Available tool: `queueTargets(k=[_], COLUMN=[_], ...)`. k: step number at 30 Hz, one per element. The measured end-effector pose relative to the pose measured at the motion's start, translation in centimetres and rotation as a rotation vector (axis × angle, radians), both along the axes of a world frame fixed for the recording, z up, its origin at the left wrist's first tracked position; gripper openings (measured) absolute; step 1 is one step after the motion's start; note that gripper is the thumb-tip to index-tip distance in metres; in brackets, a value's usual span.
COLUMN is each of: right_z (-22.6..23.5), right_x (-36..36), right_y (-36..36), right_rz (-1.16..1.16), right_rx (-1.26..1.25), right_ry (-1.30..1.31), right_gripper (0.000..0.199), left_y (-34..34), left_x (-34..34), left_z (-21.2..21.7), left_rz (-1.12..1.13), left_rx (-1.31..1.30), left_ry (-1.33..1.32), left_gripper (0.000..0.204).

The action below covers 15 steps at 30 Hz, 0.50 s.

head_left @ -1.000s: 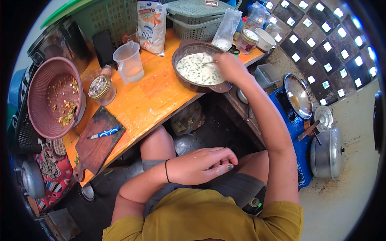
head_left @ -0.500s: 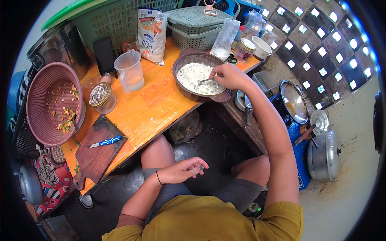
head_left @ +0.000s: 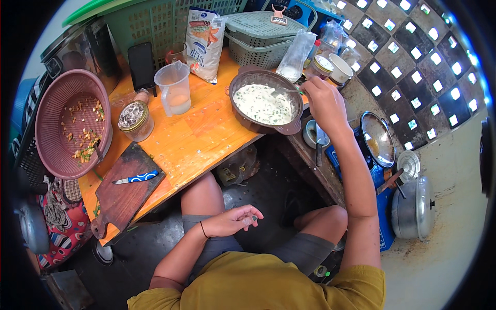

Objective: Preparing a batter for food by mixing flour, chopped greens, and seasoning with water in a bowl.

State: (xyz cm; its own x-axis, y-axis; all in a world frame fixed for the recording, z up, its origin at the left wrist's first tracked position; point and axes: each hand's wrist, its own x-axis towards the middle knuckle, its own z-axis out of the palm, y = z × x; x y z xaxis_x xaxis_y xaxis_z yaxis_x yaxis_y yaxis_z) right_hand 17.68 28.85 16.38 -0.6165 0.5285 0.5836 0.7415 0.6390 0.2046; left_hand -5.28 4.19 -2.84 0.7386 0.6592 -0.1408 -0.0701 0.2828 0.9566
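My right hand (head_left: 324, 103) is at the right rim of a brown bowl (head_left: 243, 114), fingers pinched at the end of a spoon's handle. The spoon (head_left: 281, 91) slopes down into thick white batter (head_left: 263, 106) flecked with green. Just beyond the hand stand a lidded jar (head_left: 321, 66) and a white bowl (head_left: 341, 67). My left hand (head_left: 238, 219) hovers over my lap, fingers loosely bent and apart, holding nothing. A small dark green spot shows on its fingers; I cannot tell what it is.
A blue-handled knife (head_left: 142, 177) lies on a wooden cutting board (head_left: 120, 199). Left stands a pink colander (head_left: 49, 129) with chopped bits. A measuring jug (head_left: 173, 85), glass jar (head_left: 138, 126), phone (head_left: 141, 64) and flour bag (head_left: 204, 44) share the table. A pan (head_left: 380, 137) sits right.
My right hand has moved right, from over the batter to beyond the bowl's rim, and the spoon has shifted right with more handle showing. My left hand has barely moved.
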Motion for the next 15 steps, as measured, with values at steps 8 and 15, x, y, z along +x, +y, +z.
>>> queueTargets(k=[8, 15], right_z=[-0.8, -1.1], right_x=[1.3, 1.7], right_y=[-1.7, -1.7], right_rz=[-0.130, -0.153], right_rx=[-0.117, -0.144], right_ry=[0.085, 0.195], right_gripper=[0.011, 0.010], left_y=[-1.0, -1.8], left_x=[-0.4, -0.7], left_z=[0.0, -0.5], left_rz=[0.031, 0.045], left_rx=[0.019, 0.008], left_ry=[-0.002, 0.016], left_gripper=[0.032, 0.031])
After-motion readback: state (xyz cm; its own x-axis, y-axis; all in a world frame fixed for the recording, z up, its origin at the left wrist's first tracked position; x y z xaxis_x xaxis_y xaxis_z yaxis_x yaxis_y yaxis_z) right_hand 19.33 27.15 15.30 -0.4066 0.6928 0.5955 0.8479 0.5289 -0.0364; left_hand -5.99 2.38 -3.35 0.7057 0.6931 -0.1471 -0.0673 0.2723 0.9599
